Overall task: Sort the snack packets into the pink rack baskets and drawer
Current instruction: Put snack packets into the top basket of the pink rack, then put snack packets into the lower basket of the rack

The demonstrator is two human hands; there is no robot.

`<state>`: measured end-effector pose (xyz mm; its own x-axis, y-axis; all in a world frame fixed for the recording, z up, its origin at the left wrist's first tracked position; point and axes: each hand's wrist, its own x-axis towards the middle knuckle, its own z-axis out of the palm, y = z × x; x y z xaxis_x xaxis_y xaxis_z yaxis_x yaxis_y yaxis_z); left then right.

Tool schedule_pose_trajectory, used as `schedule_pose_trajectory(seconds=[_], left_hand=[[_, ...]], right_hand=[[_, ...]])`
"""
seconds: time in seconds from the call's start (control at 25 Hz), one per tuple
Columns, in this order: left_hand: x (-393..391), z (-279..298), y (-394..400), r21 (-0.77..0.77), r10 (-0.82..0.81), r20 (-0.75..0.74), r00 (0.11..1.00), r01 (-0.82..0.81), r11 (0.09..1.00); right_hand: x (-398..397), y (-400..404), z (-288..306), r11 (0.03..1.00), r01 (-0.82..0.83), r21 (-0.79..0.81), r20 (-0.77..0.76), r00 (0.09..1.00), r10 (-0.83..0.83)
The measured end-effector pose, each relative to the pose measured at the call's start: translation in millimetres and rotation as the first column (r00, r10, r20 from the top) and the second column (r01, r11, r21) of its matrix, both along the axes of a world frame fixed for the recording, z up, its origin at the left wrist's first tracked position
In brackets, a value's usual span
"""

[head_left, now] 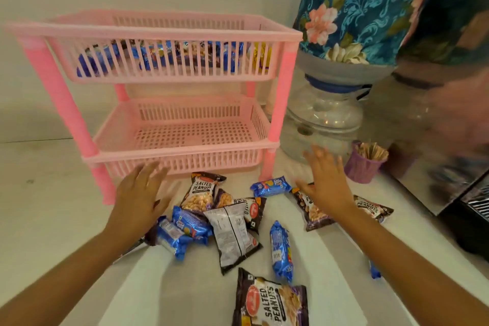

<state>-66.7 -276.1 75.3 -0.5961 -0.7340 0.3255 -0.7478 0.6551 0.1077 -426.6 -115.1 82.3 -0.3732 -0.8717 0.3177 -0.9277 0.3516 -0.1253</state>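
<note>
A pink two-tier rack [280, 103] stands on the white counter. Its top basket [164, 32] holds several blue biscuit packets; the lower basket [185, 135] has nothing in it. In front of it lie several loose packets: salted peanuts bags [201, 192] [272, 302] and blue biscuit packets [270, 186] [281, 249]. My left hand [140, 198] hovers open over the left side of the pile, fingers spread. My right hand [326, 180] hovers open above a peanuts bag [312, 214] on the right. Both hands are blurred. No drawer is visible.
A water dispenser bottle [325, 114] under a floral cloth cover [357, 5] stands right of the rack. A purple cup of wooden sticks [363, 164] sits beside it. A dark metal appliance [460, 167] fills the right edge.
</note>
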Motion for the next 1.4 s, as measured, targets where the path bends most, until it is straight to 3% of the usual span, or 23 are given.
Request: schedule_pose_trajectory(seconds=[0.08,0.2,0.36,0.76,0.92,1.04,1.2,1.4], left_hand=[[30,-33,0,0.129,0.098,0.068,0.993,-0.106,0.986],[49,-67,7,0.263,0.208,0.08,0.975,-0.222,0.939],[46,-84,24,0.233,0.245,0.059,0.968,-0.252,0.939],[49,-86,46,0.077,0.236,-0.056,0.97,-0.232,0.97],[54,-86,46,0.26,0.454,-0.111,0.884,-0.415,0.872],[60,-92,41,0.423,0.6,-0.131,0.789,-0.503,0.754],[57,-93,41,0.391,0.526,-0.005,0.85,-0.483,0.784],[57,-90,41,0.371,0.48,-0.051,0.876,-0.429,0.823]], right_hand=[[2,18,-42,0.979,0.082,0.188,0.003,0.996,-0.084],[17,37,-88,0.945,0.142,0.296,0.039,0.986,-0.161],[38,49,-109,0.964,0.192,0.185,0.162,0.961,-0.223],[40,49,-102,0.981,0.171,0.09,0.239,0.953,-0.188],[41,51,-103,0.994,0.099,0.042,0.203,0.973,-0.105],[40,50,-104,0.987,0.139,0.083,0.19,0.97,-0.153],[42,49,-105,0.982,0.161,0.097,0.191,0.966,-0.177],[45,51,-100,0.984,0.157,0.08,0.177,0.969,-0.169]])
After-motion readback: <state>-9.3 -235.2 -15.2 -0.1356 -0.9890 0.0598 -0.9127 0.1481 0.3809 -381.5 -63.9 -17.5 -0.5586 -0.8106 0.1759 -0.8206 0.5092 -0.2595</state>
